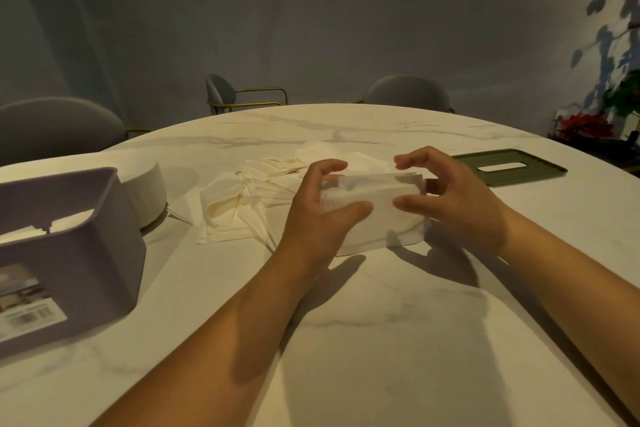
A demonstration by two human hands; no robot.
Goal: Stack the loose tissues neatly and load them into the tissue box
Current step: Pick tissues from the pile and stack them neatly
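Tissue stack (pixel 377 218) rests on the tabletop (pixel 381 322), left hand (pixel 322 208) and right hand (pixel 457 201) gripping its ends; loose tissues (pixel 239 204) lie beside it

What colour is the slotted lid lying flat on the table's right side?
The lid is dark green, seen clearly in the head view.

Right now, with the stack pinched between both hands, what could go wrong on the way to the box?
The left hand and right hand grip the stack only near its ends, and its bottom sheets already splay, so some may slip out when lifted. The purple box sits off to the left, beyond the loose tissues; a low carry could drag through that pile.
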